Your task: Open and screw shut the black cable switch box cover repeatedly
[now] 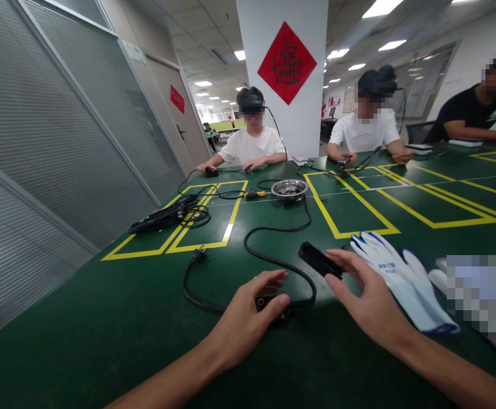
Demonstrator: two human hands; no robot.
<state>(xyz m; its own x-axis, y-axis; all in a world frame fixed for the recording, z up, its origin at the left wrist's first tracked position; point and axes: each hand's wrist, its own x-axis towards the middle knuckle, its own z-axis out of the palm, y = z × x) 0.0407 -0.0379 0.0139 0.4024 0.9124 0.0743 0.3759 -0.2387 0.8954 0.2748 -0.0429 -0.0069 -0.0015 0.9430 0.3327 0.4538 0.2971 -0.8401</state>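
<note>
My left hand (248, 315) is half curled over a dark device (259, 304) with small copper-coloured parts. Its thumb and fingers are apart, and most of the device is hidden beneath. A black cable (303, 302) passes the device, looping over the table to a plug (199, 254) at the left. Between the thumb and fingers of my right hand (369, 295) is one end of a long black plastic cover (318, 260), its hollow side partly showing. Beside that hand lies a white work glove (401, 278) with blue edging.
A metal bowl (289, 190) with small parts stands mid-table beyond my hands. Coiled black cables (166, 213) and a yellow-black tool handle (255, 195) lie farther left. Yellow tape (358, 233) marks rectangles on the green table. Several people sit opposite; a blurred-out pale object is at right.
</note>
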